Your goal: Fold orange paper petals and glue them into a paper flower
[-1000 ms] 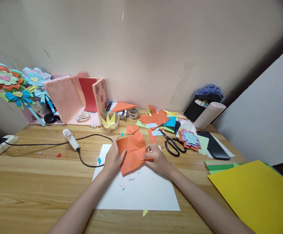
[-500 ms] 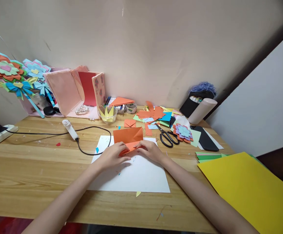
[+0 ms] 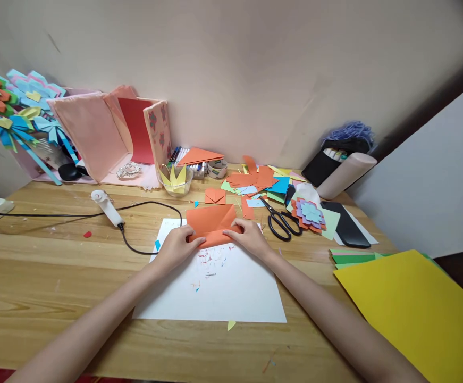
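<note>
Two hands (image 3: 252, 238), wooden table (image 3: 72, 287), pale wall (image 3: 231, 80)

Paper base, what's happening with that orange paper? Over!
Left hand, right hand: both gripping creased orange paper sheet. Sheet partly over marked white rectangular paper. Black-handled scissors off right, apart from hands.

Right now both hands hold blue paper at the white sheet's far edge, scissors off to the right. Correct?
Not blue: the head view shows orange paper. The left hand and right hand hold it at the far edge of the white sheet, scissors off to the right.
</note>
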{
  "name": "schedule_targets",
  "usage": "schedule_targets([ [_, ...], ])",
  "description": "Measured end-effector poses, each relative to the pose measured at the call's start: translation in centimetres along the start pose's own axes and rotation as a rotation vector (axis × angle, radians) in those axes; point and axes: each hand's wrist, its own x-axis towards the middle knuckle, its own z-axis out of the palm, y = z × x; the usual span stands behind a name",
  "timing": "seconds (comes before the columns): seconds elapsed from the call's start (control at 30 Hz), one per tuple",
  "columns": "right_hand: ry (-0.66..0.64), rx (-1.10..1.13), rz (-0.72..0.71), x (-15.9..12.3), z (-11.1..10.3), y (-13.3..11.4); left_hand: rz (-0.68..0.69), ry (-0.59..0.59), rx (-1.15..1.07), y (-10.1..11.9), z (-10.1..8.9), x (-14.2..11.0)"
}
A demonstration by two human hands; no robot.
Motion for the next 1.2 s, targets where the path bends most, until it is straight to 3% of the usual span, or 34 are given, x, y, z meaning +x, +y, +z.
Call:
schedule_targets([
  [0.2, -0.004, -0.096, -0.024, 0.0, -0.1, -0.3, 0.011, 0.047, 0.06, 0.3, 0.4, -0.1],
  [0.63, -0.012, -0.205, -0.08, -0.3, 0.4, 0.1, -0.002, 0.001, 0.114, 0.5, 0.8, -0.4],
  [0.87, 0.05, -0.476, -0.154, -0.6, 1.1, -0.1, 0.121, 0.075, 0.34, 0.4, 1.1, -0.8],
  [1.2, 0.057, -0.534, -0.156, -0.6, 1.2, -0.2, 0.092, 0.076, 0.244, -0.1, 1.1, -0.4],
])
